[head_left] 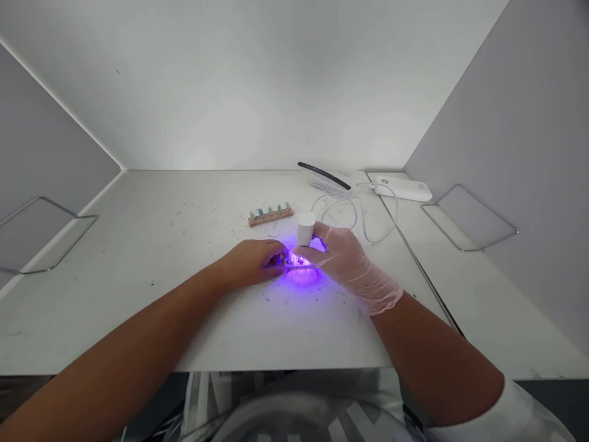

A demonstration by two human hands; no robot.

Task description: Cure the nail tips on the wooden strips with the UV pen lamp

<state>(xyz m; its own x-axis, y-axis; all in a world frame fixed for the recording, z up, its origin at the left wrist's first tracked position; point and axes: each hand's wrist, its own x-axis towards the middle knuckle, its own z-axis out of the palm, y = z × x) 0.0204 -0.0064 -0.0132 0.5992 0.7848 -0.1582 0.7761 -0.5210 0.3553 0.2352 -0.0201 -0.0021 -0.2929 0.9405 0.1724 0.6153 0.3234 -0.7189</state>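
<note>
A small white lamp [306,229] stands upright in my gloved right hand [338,256], the fingers closed round its sides. Its purple light falls on a narrow strip [300,267] with small pieces on it, lying just below the lamp. My bare left hand [257,263] pinches the left end of this strip. The glare hides fine detail of the pieces. Behind my hands, a wooden strip [271,217] holds several small bluish, clear-looking pieces upright in a row.
A white cable [355,215] loops across the white table [221,331] to a white power bank [405,188] at the back right. A black-edged clear object [324,175] lies near the back wall. Wire frames stand at left [57,236] and right [469,218].
</note>
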